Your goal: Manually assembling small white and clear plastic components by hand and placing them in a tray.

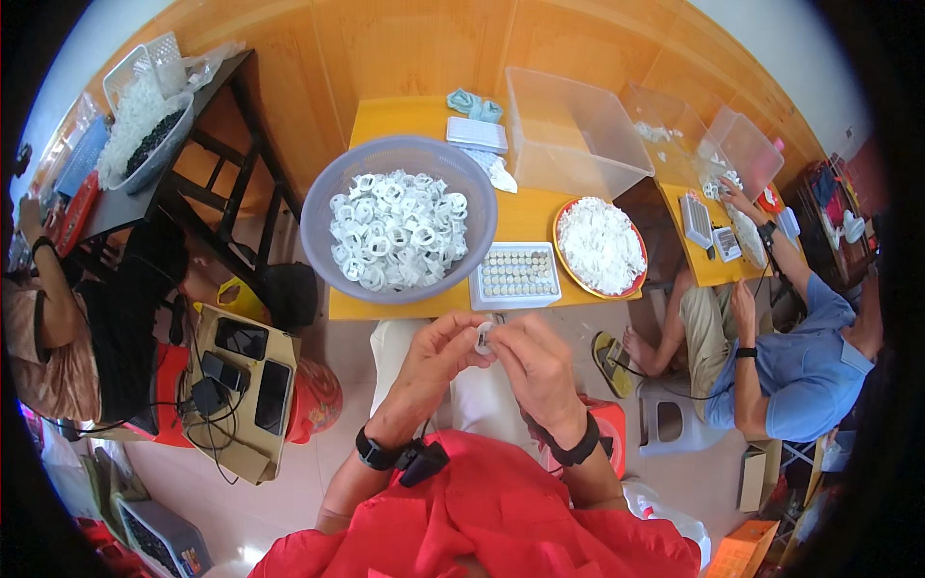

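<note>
Between my hands, just in front of the table edge, is a small white plastic ring-shaped part (484, 336). My left hand (438, 352) pinches it from the left with thumb and fingers. My right hand (535, 361) has its fingertips closed against the part's right side; whether they hold another tiny piece is hidden. Beyond my hands stands a large grey-purple basin (318, 231) heaped with similar white ring parts (395, 231). To its right a white tray (515, 301) holds rows of small round metallic pieces (520, 273).
A red-and-yellow plate (560, 252) piled with small white pieces (602, 246) sits right on the yellow table (385, 118). Behind it is a clear plastic bin (578, 125). A person in blue (800, 356) works at the right, another person (72, 328) at the left. A cardboard box (252, 462) holds phones.
</note>
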### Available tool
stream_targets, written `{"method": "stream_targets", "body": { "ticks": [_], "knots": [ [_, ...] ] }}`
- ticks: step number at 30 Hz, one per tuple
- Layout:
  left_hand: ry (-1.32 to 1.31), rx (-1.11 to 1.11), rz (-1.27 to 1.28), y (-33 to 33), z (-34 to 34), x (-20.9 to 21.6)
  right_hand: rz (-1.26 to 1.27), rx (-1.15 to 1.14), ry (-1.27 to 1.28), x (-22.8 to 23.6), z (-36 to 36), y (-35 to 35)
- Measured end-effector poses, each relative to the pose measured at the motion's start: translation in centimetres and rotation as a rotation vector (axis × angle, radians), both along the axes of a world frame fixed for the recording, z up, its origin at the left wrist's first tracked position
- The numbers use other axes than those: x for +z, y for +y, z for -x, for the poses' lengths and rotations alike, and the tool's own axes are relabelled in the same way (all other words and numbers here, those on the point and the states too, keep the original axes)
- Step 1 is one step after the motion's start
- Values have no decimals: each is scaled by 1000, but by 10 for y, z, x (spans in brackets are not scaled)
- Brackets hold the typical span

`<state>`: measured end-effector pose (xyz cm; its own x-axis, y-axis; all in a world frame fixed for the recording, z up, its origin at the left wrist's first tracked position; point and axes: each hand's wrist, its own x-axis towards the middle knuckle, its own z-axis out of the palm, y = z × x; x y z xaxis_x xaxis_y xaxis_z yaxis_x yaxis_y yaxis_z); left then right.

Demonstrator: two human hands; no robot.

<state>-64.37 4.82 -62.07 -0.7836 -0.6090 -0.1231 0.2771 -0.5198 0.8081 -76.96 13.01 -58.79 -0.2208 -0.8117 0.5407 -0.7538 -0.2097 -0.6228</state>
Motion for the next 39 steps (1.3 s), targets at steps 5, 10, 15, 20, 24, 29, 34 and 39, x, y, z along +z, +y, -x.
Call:
{"method": "stream_targets", "body": {
  "ticks": [5,10,15,20,24,29,34,39],
  "knots": [
    [9,3,-31,3,1,1,4,23,-173,-8,6,2],
    [-84,-33,57,5,5,6,-69,-65,-542,-20,7,3],
    [-98,-43,88,8,4,-7,-194,13,-897,-41,8,7],
    [-78,-3,-104,3,-7,-22,-199,-79,-763,-47,46,-1],
    [-12,22,-167,-1,-8,-25,-56,-425,-368,-75,104,-21],
    [-13,38,-178,-5,-9,-25,-123,-503,-153,-84,116,-35],
    [13,35,-181,-7,-12,-29,-174,-537,-69,-87,112,-42],
    [12,23,-187,-6,-12,-30,-230,-532,-13,-84,107,-44]
  ]
}}
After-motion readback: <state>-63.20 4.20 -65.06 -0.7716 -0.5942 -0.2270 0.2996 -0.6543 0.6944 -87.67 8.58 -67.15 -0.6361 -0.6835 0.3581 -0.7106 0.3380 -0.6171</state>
